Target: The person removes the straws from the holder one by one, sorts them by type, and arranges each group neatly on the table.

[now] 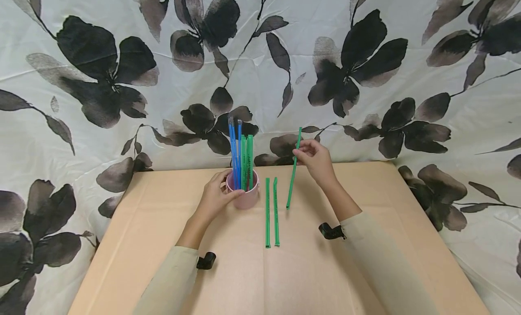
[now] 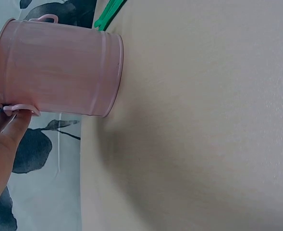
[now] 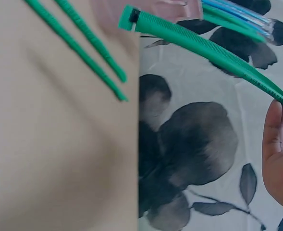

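Observation:
My left hand grips a pink cup with small loop handles, its thumb on the near side of the rim. Several slim blue sticks and green sticks stand upright in it. To the right, my right hand pinches another green stick in its upper part, the lower end pointing down at the table. In the right wrist view this green stick shows fine ridges, black print and a blunt end. Two more green sticks lie side by side between the hands.
A light tan tabletop reaches back to a white cloth printed with dark flowers. The cloth hangs behind the table and also shows on both sides. Small black devices sit at both wrists.

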Motion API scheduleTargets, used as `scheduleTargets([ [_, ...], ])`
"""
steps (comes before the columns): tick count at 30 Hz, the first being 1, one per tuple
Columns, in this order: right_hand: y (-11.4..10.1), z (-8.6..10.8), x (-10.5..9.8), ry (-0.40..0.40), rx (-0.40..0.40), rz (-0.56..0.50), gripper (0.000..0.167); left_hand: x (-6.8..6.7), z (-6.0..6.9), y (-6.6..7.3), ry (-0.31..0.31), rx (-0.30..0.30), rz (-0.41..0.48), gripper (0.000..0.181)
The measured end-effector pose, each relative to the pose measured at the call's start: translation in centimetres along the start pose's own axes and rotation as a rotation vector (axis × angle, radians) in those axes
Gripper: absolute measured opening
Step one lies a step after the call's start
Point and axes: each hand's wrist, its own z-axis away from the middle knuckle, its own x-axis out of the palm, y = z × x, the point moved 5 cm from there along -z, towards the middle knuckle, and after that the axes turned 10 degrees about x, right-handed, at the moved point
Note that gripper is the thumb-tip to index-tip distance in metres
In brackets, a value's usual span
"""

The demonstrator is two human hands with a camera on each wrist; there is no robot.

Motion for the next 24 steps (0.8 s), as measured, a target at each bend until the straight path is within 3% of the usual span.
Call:
scheduleTargets([
  [9,3.7,0.7,0.0,-0.021,0.095,0.095,0.037,0.0,0.0,0.1,0.004,0.007,-0.001,0.078],
  [15,5.5,1.0,0.3,-0.007,0.15,0.149,0.029,0.0,0.0,0.1,0.009,0.003,0.006,0.078],
  [24,8.1,0.6,0.5,-0.009,0.249,0.329,0.024,0.3,-0.4,0.2,0.033,0.007,0.011,0.08],
])
